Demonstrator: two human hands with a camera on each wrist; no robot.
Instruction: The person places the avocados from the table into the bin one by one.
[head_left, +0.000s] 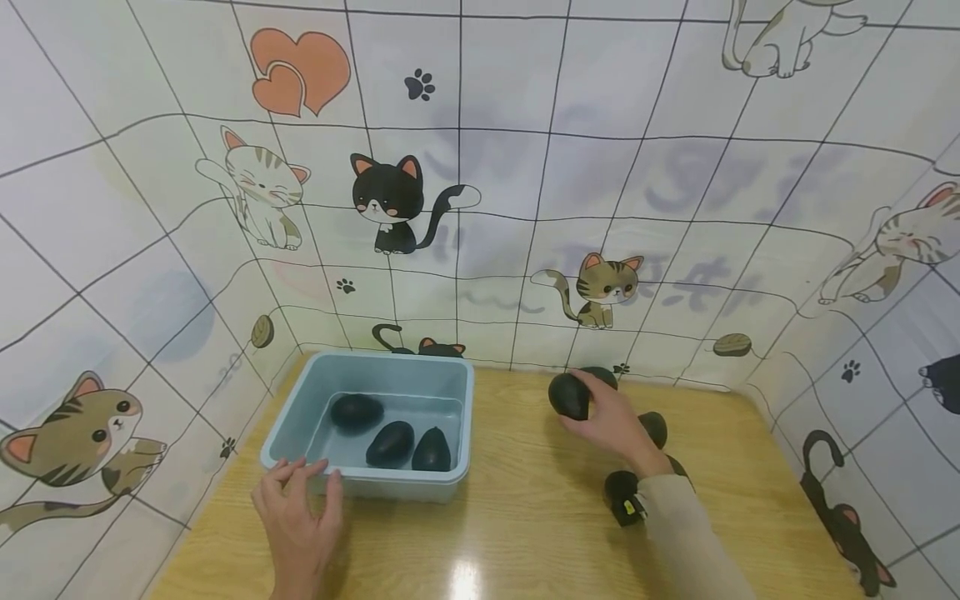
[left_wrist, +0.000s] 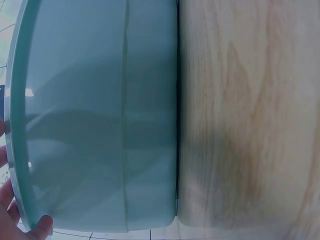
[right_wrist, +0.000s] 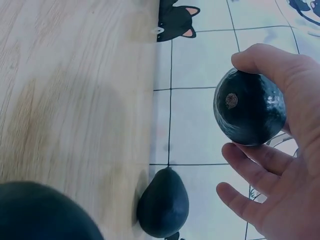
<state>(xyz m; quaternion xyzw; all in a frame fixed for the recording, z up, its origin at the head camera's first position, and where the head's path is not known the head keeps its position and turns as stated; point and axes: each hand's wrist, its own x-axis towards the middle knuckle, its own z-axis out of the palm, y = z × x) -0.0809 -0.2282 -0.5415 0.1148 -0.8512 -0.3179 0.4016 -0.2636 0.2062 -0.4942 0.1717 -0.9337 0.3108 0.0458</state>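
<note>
My right hand [head_left: 611, 421] holds a dark avocado [head_left: 567, 396] above the table's far right part. In the right wrist view the thumb lies over the top of this avocado [right_wrist: 250, 112] and fingers support it from below. A second avocado [right_wrist: 164, 205] sits just behind it against the wall. On the left, my left hand [head_left: 300, 512] grips the near rim of a light blue plastic tub [head_left: 367, 475]. Its fingers lie over the rim and the thumb [left_wrist: 42, 226] presses the outside. Three avocados lie inside the tub, one of them [head_left: 356, 412] toward the back left.
More avocados lie on the wooden table [head_left: 517, 500] at the right, one [head_left: 655, 428] beside my right wrist, others partly hidden by the sleeve [head_left: 686, 525]. A black device with a yellow mark [head_left: 628, 507] is at that wrist. A cat-printed wall [head_left: 495, 250] borders the table.
</note>
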